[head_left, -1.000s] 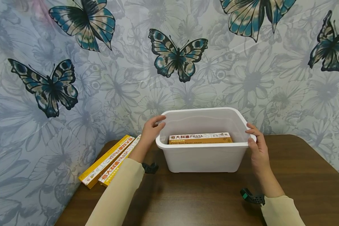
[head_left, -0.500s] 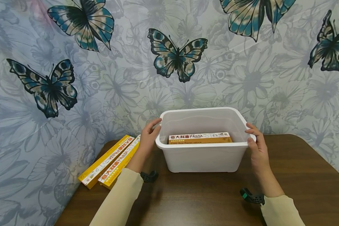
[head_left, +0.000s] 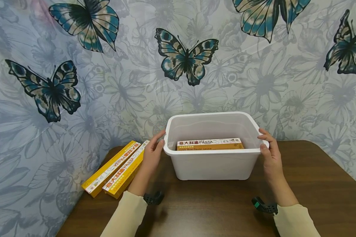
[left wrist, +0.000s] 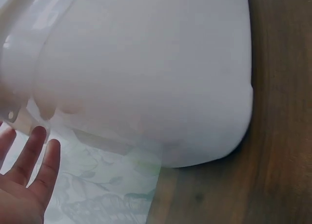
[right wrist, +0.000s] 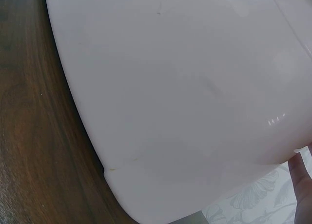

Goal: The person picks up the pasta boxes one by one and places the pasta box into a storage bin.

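Observation:
A white plastic bin [head_left: 213, 166] stands upright on the wooden table. Inside it, a yellow and white pasta box [head_left: 209, 143] shows above the front rim. At the bin's left rim my left hand [head_left: 152, 156] has its fingers extended; in the left wrist view the fingers [left wrist: 48, 168] look relaxed beside the bin's wall [left wrist: 146, 68], and contact is hard to tell. My right hand [head_left: 272, 158] grips the right rim, thumb in front and fingers behind. In the right wrist view only some fingers [right wrist: 301, 177] show, by the bin's wall [right wrist: 170, 92].
Left of the bin lie two more pasta boxes, an outer one [head_left: 111, 169] and an inner one [head_left: 126, 172], side by side and slanted near the table's left edge. A butterfly-patterned backdrop [head_left: 121, 98] rises behind the table [head_left: 207, 207].
My left hand has come off the bin's left rim and drawn left and slightly down, towards the two boxes. My right hand and the bin have stayed in place.

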Demonstrator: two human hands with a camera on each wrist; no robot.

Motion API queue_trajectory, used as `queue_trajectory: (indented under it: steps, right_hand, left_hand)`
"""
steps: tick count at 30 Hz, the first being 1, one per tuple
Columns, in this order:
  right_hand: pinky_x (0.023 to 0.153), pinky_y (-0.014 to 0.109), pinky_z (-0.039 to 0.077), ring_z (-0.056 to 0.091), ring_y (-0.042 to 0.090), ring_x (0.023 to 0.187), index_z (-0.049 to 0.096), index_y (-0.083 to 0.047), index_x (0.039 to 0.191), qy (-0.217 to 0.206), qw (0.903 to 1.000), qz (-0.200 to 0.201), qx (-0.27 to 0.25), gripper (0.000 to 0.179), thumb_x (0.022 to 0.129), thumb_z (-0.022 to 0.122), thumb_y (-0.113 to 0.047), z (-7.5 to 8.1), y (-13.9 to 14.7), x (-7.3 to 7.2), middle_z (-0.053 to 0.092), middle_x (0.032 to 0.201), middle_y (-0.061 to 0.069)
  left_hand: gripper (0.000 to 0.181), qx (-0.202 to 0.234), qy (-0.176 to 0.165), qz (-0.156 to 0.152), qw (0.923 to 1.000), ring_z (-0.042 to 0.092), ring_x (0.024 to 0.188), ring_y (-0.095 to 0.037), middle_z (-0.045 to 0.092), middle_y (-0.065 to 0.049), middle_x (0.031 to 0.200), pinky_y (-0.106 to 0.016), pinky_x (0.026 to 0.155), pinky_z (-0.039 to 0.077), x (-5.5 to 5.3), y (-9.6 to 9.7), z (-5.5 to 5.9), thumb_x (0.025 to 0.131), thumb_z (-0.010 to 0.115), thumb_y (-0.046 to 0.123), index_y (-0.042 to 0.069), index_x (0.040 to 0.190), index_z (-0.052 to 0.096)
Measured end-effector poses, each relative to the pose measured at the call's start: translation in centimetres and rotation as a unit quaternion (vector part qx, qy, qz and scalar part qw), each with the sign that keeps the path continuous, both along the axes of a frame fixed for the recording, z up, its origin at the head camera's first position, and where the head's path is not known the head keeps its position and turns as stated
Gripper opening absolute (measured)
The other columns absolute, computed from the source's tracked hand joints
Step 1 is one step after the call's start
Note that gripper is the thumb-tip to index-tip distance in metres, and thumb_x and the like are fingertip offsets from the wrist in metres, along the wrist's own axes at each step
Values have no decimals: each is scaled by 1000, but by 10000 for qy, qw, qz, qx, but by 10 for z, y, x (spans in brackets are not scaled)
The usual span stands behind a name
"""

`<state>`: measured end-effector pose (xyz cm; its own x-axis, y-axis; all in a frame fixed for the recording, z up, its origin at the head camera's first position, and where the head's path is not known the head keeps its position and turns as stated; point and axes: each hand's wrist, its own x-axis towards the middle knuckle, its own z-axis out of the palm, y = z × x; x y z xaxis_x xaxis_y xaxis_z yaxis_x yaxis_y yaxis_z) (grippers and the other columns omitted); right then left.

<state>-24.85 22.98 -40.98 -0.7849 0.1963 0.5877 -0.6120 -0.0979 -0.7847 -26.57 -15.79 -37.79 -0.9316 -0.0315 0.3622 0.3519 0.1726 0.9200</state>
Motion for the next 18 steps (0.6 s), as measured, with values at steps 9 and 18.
queue_trajectory:
  steps: [9,18]
  right_hand:
    - [108,18,31,29,20,146,50,4,127,-12,10000,-24,-32,29,101,43,-6,1,0,0,42,153,5]
    - [107,18,32,29,20,145,50,2,128,-33,10000,11,-6,30,101,44,-8,0,0,0,41,154,4]
  left_hand:
    - [38,164,-73,120,9998,63,96,-1,59,-15,140,-26,83,57,12,-5,-15,103,52,15,7,140,56]
    - [37,-80,-376,340,9987,65,113,-26,61,-11,139,-38,91,58,26,-18,-34,103,54,19,10,139,57]
